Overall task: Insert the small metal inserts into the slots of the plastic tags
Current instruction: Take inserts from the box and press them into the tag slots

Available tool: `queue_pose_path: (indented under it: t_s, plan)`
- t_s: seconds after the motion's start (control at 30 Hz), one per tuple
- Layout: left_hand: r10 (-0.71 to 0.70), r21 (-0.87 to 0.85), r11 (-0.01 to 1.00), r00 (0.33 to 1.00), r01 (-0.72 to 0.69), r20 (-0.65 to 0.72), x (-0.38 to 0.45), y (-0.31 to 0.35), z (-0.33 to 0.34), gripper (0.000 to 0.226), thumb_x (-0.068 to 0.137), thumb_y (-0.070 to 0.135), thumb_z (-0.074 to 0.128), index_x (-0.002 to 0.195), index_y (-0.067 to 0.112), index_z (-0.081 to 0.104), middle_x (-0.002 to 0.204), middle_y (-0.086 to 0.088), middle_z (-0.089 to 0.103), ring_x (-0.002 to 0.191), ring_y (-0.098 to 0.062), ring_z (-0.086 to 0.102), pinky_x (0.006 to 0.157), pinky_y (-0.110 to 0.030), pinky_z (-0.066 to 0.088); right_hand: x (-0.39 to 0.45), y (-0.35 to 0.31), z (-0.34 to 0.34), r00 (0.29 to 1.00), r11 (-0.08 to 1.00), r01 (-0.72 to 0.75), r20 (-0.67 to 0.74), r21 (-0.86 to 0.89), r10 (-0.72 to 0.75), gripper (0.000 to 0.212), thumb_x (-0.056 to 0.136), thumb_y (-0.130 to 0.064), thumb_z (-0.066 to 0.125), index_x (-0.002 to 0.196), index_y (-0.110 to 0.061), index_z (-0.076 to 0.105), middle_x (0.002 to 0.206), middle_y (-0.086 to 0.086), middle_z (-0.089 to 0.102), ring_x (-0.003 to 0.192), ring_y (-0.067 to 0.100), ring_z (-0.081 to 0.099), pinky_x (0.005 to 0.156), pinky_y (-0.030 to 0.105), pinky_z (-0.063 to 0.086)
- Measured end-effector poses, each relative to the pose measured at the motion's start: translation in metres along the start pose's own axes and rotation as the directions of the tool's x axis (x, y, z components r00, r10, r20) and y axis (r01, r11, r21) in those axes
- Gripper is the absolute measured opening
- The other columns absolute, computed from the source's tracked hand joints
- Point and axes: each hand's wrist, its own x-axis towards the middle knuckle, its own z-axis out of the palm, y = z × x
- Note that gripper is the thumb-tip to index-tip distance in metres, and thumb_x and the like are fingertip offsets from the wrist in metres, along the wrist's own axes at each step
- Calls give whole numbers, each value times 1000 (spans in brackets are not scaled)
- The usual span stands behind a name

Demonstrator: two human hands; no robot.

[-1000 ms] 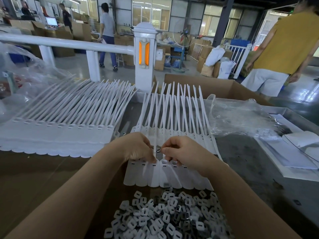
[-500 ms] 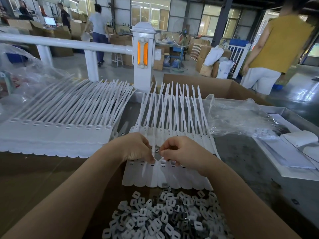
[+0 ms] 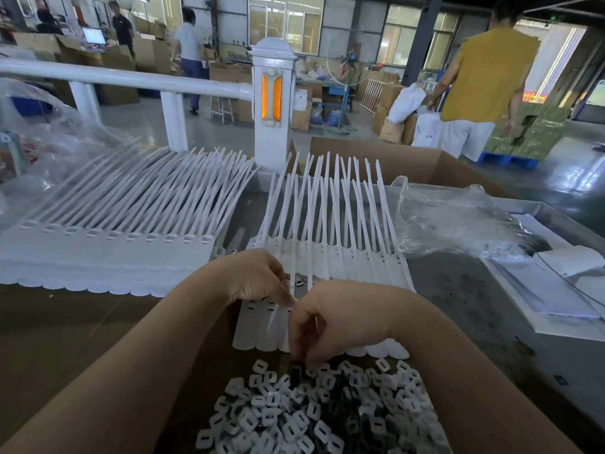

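A row of white plastic tags (image 3: 347,267) lies fanned out in the centre, long tails pointing away from me. My left hand (image 3: 258,276) rests on the row's left part, fingers curled, thumb and fingers pinching a tag just below its slot. One small insert (image 3: 298,282) sits on a tag right beside that hand. A pile of small metal inserts (image 3: 314,414), white and dark, lies nearest to me on the brown board. My right hand (image 3: 330,319) reaches down over the pile's far edge, its curled fingertips pinching an insert there.
A larger stack of tags (image 3: 108,250) lies at the left. A crumpled clear plastic bag (image 3: 451,221) and white sheets (image 3: 556,296) sit at the right. Behind are an open cardboard box (image 3: 409,162), a white railing post (image 3: 271,109) and a person in a yellow shirt (image 3: 484,77).
My right hand has left the tag slot and dropped back to the insert pile. My left hand has stayed on the tags. The person in yellow has walked further away.
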Motion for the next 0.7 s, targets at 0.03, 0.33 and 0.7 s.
queue_pose_path:
  t_s: [0.03,0.33,0.7]
  plan:
    - [0,2,1000,1000,0,3,1,-1,0,13,71,30,82,76,22,73,68,10,68,72,-10,61,67,-26,44,0,-2,1,1000,1000,-5,13,-19,5,17,81,-24,81,95,-30,75,78,-20,62,69,-9,56,66,15,47]
    - [22,30,999,1000,-21,-22,0,-2,0,14,70,33,83,76,24,74,64,12,67,70,-9,61,66,-27,44,6,-14,7,998,991,35,62,-133,-27,11,83,-24,78,86,-29,69,77,-19,61,65,-8,55,60,12,44]
    - [142,-75,986,987,-148,-76,-9,6,-4,10,84,35,75,81,26,72,76,7,71,66,-6,60,59,-22,45,-5,-5,-2,996,992,80,35,101,-84,12,85,-16,77,85,-23,67,86,-1,73,76,12,67,76,28,56]
